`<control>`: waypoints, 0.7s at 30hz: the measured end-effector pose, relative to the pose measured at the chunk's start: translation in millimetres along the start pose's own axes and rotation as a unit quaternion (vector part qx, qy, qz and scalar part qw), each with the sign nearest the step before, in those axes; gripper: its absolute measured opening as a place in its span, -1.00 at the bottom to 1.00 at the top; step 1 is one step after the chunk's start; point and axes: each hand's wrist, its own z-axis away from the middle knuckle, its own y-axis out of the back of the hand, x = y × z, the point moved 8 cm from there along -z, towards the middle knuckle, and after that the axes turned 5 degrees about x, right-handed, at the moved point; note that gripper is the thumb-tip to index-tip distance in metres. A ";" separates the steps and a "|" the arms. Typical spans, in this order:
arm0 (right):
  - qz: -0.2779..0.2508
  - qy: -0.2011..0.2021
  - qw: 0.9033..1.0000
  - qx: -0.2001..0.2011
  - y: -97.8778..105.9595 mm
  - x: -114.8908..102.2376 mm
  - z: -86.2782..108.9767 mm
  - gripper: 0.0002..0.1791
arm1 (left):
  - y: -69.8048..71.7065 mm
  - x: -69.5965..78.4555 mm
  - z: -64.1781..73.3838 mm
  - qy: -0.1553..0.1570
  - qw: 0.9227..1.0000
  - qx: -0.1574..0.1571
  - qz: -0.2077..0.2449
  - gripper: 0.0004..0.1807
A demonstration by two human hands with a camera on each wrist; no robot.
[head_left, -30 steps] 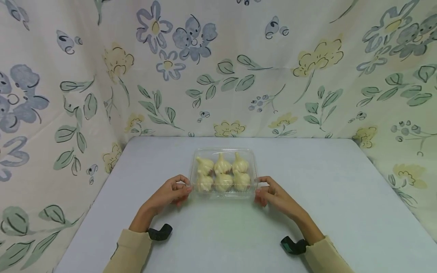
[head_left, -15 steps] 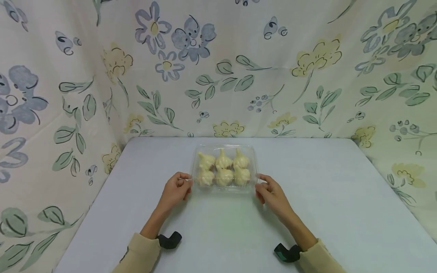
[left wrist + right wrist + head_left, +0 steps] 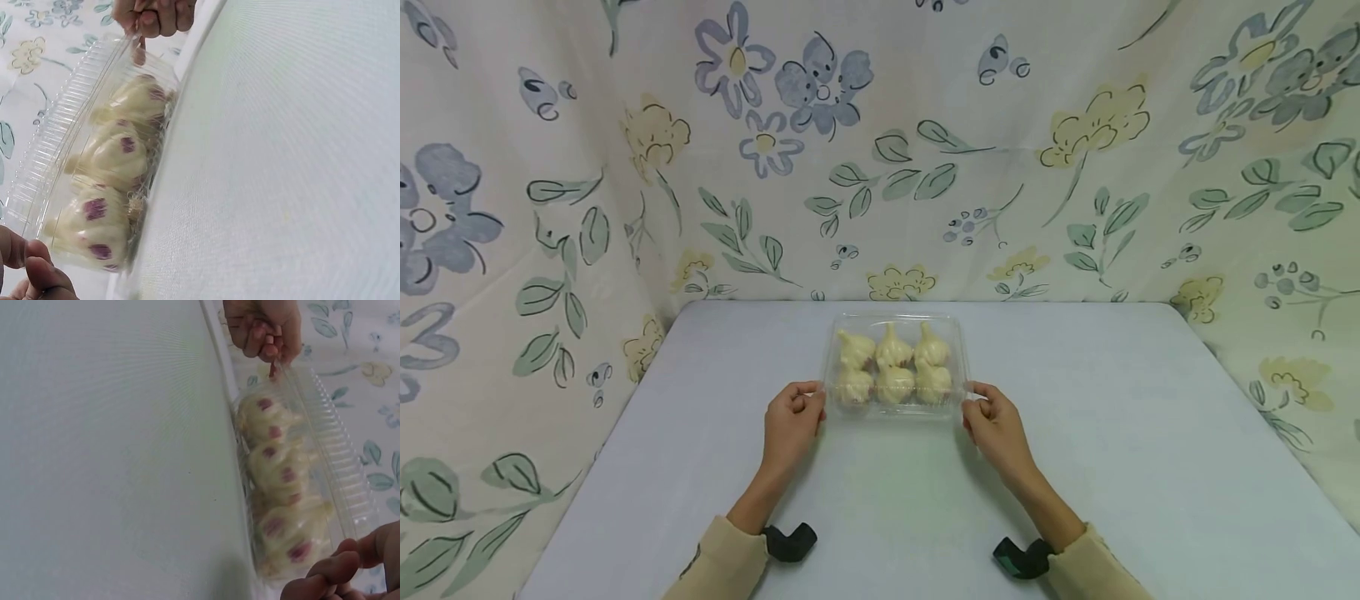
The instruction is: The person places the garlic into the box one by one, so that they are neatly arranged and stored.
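A clear plastic clamshell box (image 3: 891, 409) holds several garlic bulbs (image 3: 895, 385) in two rows, pale with purple patches visible in the wrist views. My left hand (image 3: 792, 423) pinches the rim at the box's left side between thumb and fingers. On the opposite side, my right hand (image 3: 1000, 427) grips the rim in the same manner. In the left wrist view the lid (image 3: 53, 137) looks closed over the bulbs. The right wrist view shows the ribbed box edge (image 3: 340, 450) running between both hands. Whether the box's underside touches the table cannot be told.
The box is toward the far middle of a white table (image 3: 1097, 400). Behind and beside the table hangs a flowered curtain (image 3: 880, 167). Black wrist mounts (image 3: 792, 542) stick out inward from both beige sleeves (image 3: 730, 562).
The box has moved slightly away toward the table's far edge and a little right. Both hands have gone with it, and the left hand's fingers have closed more firmly on the rim.
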 end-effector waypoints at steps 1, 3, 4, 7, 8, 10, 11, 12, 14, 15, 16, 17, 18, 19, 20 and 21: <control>-0.002 0.000 1.000 0.001 -0.3 -0.9 0.5 -0.56 | 0.2 -0.3 0.2 0.001 1.000 0.002 0.001 -0.81; -0.005 -0.001 1.000 0.002 -0.6 -1.5 0.9 -0.56 | 0.6 -1.0 0.5 0.004 1.000 0.007 0.002 -0.82; -0.007 -0.003 1.000 0.003 -0.7 -2.1 1.0 -0.55 | 0.8 -1.2 0.8 0.005 1.000 0.009 0.002 -0.82; -0.011 -0.007 1.000 0.002 -0.9 -2.5 0.6 -0.54 | 1.1 -1.3 2.1 0.005 1.000 0.018 0.003 -0.82; -0.012 -0.010 1.000 0.002 -0.9 -2.1 0.1 -0.54 | 1.3 -1.0 2.6 0.003 1.000 0.022 0.003 -0.82; -0.017 -0.014 1.000 0.001 -1.2 -1.7 -0.3 -0.54 | 1.7 -0.3 3.7 -0.002 1.000 0.029 0.001 -0.82; -0.019 -0.017 1.000 0.000 -1.5 -1.4 -0.5 -0.54 | 1.8 0.0 4.3 -0.005 0.999 0.033 0.000 -0.82; -0.022 -0.019 1.000 -0.001 -1.8 -1.0 -0.9 -0.54 | 2.1 0.6 4.9 -0.009 0.999 0.036 -0.001 -0.82; -0.027 -0.022 0.999 0.000 -2.4 -1.2 -0.8 -0.55 | 2.7 1.3 5.6 -0.013 0.999 0.041 0.000 -0.81; -0.030 -0.024 0.999 0.001 -2.6 -1.0 -0.9 -0.55 | 2.9 1.8 5.9 -0.013 0.999 0.042 0.001 -0.81; -0.032 -0.025 0.999 0.001 -2.7 -0.9 -1.1 -0.55 | 3.0 2.1 5.9 -0.013 0.999 0.044 0.003 -0.81; -0.034 -0.026 0.999 0.001 -2.6 -0.6 -1.4 -0.55 | 3.1 2.7 6.0 -0.012 0.999 0.044 0.006 -0.80; -0.035 -0.028 0.999 0.002 -2.5 -0.4 -1.6 -0.55 | 3.1 2.7 6.0 -0.010 0.999 0.044 0.009 -0.80; -0.037 -0.029 0.999 0.002 -2.3 -0.3 -1.8 -0.55 | 2.9 2.5 5.9 -0.006 0.999 0.044 0.012 -0.80; -0.040 -0.030 0.999 0.002 -2.2 -0.3 -1.9 -0.55 | 2.7 2.2 5.9 -0.001 0.999 0.042 0.015 -0.80; -0.042 -0.032 0.999 0.001 -2.2 0.1 -2.1 -0.56 | 2.4 1.9 5.8 0.004 0.999 0.042 0.016 -0.81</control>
